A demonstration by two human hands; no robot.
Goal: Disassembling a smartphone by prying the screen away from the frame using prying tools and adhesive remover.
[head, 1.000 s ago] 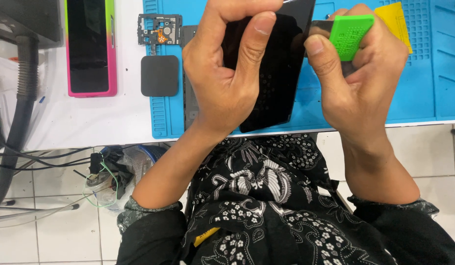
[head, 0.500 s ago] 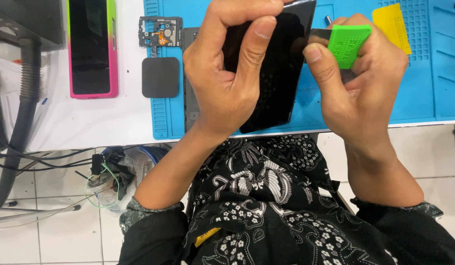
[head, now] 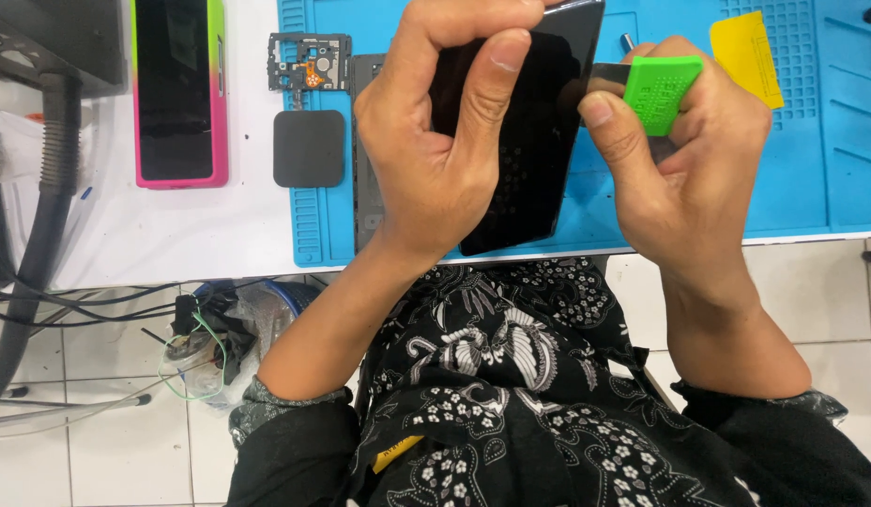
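Observation:
My left hand [head: 445, 141] grips a black phone [head: 534, 150] upright over the blue work mat [head: 830, 122], thumb laid across its dark glass. My right hand [head: 679, 160] pinches a green-handled pry tool [head: 659, 89]. The tool's thin metal blade [head: 604, 77] touches the phone's right edge near the top. Both hands hover above the mat's front edge.
A yellow plastic wedge [head: 747, 54] lies on the mat behind my right hand. On the white table to the left lie a phone in a pink and green case [head: 177, 89], a black square pad [head: 309, 148], a small circuit frame [head: 309, 61] and a dark frame part [head: 365, 141]. A black hose [head: 41, 216] and cables hang at the left.
My right hand with the green tool has slid a little down along the phone's right edge. The left hand keeps its hold on the phone.

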